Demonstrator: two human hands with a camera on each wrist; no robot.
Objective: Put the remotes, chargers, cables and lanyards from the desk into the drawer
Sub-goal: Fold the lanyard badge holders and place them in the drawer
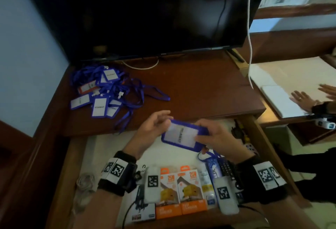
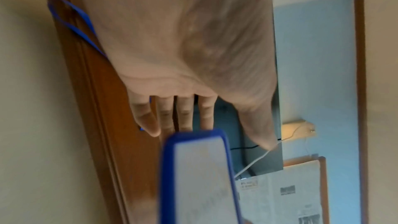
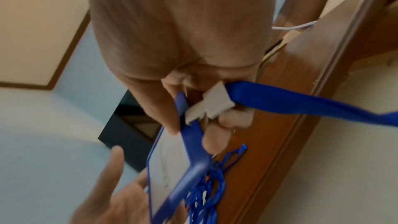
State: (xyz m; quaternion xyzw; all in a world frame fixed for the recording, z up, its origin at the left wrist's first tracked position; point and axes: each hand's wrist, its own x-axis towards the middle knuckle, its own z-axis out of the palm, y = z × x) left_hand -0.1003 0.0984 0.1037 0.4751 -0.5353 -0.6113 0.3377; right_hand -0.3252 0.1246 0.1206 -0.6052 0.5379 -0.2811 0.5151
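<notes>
Over the open drawer (image 1: pixel 261 143) my right hand (image 1: pixel 205 134) pinches a blue badge holder (image 1: pixel 180 135) by its clip end, thumb on top and fingers beneath (image 3: pixel 189 122). Its blue strap (image 3: pixel 290 101) trails off to the right, and a loop of it hangs below the hand (image 1: pixel 207 156). At the badge's far end my left hand (image 1: pixel 160 119) hovers with straight fingers (image 2: pixel 185 115), gripping nothing. A tangled pile of blue lanyards with badges (image 1: pixel 107 92) lies on the desk's left part. In the drawer lie white remotes (image 1: pixel 152 183), orange charger boxes (image 1: pixel 180 192) and a coiled cable (image 1: pixel 85 183).
A dark TV (image 1: pixel 145 14) stands at the back of the desk, with a white cable (image 1: pixel 143 66) under it. On the right, another person's hand (image 1: pixel 303 99) rests on a white sheet on a lower surface. A black remote (image 1: pixel 227 170) lies under my right wrist.
</notes>
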